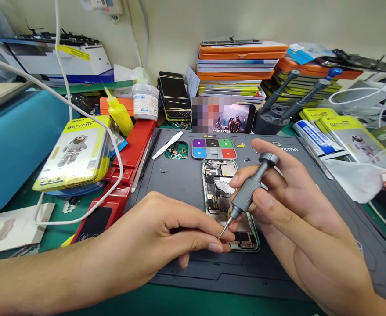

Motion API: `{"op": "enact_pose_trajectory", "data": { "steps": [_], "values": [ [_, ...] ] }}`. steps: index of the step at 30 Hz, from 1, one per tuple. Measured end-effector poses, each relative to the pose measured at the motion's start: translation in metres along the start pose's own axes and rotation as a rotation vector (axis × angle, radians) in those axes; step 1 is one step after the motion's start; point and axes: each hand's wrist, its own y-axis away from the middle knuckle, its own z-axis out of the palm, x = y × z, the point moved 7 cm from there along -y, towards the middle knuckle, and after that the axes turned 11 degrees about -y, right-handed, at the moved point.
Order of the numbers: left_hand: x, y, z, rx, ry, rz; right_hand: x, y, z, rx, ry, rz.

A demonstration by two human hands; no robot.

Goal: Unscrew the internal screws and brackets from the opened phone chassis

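My right hand (298, 206) grips a grey precision screwdriver (247, 195), tilted with its thin bit pointing down and left. One finger lies by the screwdriver's round cap. My left hand (176, 232) is closed in a pinch at the bit's tip, thumb and forefinger together; whatever may be between them is hidden. Under both hands lies an opened phone (221, 169) with a pale green frame, its inner boards and parts exposed. My hands cover part of its middle and lower end. The phone rests on a dark grey work mat (176, 281).
Behind the phone sits a magnetic tray with coloured squares (212, 149). A white pry tool (168, 145) lies to its left. A propped phone (239, 117) plays video. A screwdriver stand (272, 120), battery boxes (76, 151), a red device (127, 166) and a white cable (122, 171) surround the mat.
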Motion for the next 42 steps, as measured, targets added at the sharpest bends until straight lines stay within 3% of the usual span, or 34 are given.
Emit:
{"op": "enact_pose_trajectory", "data": {
  "steps": [16,24,28,32,34,38,42],
  "values": [
    [0.008,0.0,0.003,0.002,0.096,0.12,0.0,0.001,-0.002,-0.046,0.023,0.018],
    [0.012,0.0,0.002,0.005,0.017,0.152,0.005,-0.001,-0.005,-0.067,0.082,0.077],
    [0.013,-0.002,0.0,0.052,-0.146,0.183,0.006,-0.003,-0.003,-0.077,0.042,0.095],
    [0.007,-0.002,-0.002,0.087,-0.294,0.065,-0.009,-0.005,-0.007,0.049,0.082,-0.039],
    [0.009,-0.001,0.0,0.067,-0.346,0.078,-0.019,-0.003,-0.009,0.114,0.164,-0.151],
    [0.024,0.003,0.01,0.044,-0.626,0.312,-0.033,0.005,0.001,0.073,0.466,-0.426],
    [0.029,0.007,0.02,0.085,-0.845,0.479,-0.026,0.014,0.012,-0.047,0.661,-0.587]
  ]
}}
